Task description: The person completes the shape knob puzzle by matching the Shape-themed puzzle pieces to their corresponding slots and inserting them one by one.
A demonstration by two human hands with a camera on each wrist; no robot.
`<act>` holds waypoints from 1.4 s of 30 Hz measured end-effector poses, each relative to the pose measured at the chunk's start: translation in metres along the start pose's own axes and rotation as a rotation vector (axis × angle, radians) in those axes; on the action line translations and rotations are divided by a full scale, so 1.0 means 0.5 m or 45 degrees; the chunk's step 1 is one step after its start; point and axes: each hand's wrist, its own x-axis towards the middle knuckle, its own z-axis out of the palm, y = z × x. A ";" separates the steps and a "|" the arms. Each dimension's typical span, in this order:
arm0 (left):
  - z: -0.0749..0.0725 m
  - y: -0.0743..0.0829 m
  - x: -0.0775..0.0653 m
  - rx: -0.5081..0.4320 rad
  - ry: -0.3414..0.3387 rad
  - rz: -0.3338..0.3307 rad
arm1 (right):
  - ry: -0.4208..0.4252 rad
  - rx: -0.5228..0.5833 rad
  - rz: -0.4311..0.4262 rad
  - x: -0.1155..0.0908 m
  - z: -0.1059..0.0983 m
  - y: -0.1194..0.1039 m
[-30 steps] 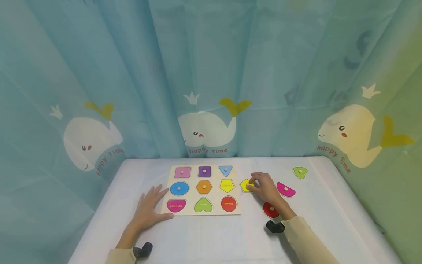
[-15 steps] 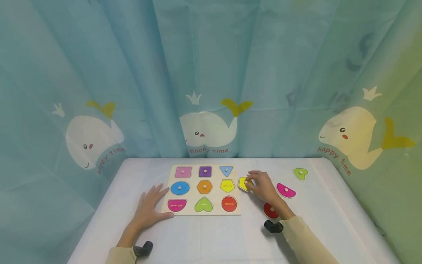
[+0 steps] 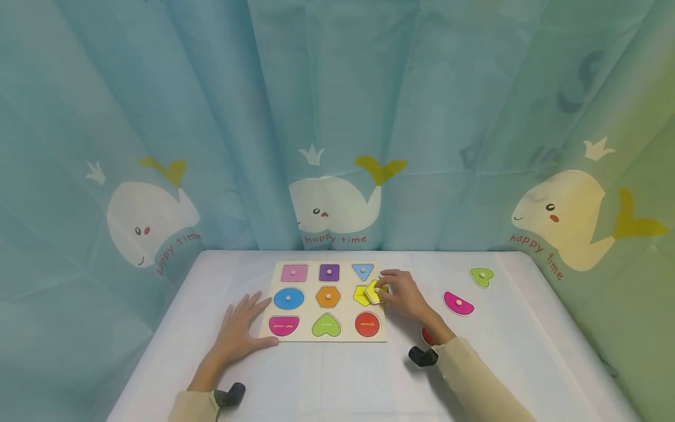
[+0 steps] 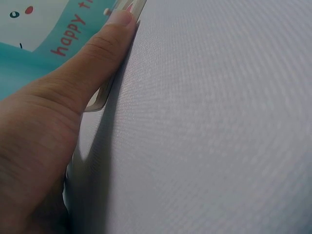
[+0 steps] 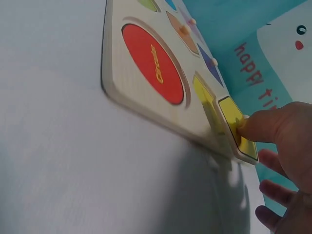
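Note:
My right hand (image 3: 405, 296) pinches the small knob of a yellow pentagon puzzle piece (image 3: 372, 291). In the right wrist view, the pentagon piece (image 5: 231, 116) is tilted and partly covers the board's yellow pentagon recess (image 5: 208, 103). At the left of the wooden shape puzzle board (image 3: 307, 308), my left hand (image 3: 237, 331) lies with fingers spread, fingertips and thumb at its edge. The left wrist view shows the left thumb (image 4: 92, 58) against the board's near corner. Half round, heart and circular recesses (image 3: 367, 324) make up the board's near row.
Knobbed pieces sit in the board's other places, among them a blue oval (image 3: 289, 298) and an orange hexagon (image 3: 328, 296). Right of the board lie a green heart (image 3: 482, 277), a magenta half round (image 3: 459, 303) and a red piece (image 3: 427, 336), partly hidden by the right forearm.
My right hand has lifted the yellow pentagon from the table and carried it left, from beside the board to over its right edge. The left hand has stayed in place.

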 end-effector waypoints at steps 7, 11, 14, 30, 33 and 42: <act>0.003 0.002 0.001 -0.007 -0.005 0.000 | -0.032 -0.019 -0.040 0.019 0.025 -0.015; 0.001 0.008 0.000 -0.012 0.005 0.012 | -0.066 -0.060 -0.006 0.026 0.029 -0.017; -0.001 0.012 0.002 -0.020 0.005 0.016 | -0.085 -0.081 0.004 0.029 0.025 -0.016; -0.003 0.012 0.004 -0.010 -0.017 -0.005 | -0.182 -0.036 -0.065 0.032 0.029 -0.005; -0.002 0.009 0.002 -0.001 -0.012 -0.004 | -0.174 -0.011 -0.049 0.029 0.031 -0.006; -0.002 0.003 -0.002 0.005 -0.002 0.000 | -0.137 0.025 0.006 0.030 0.042 -0.011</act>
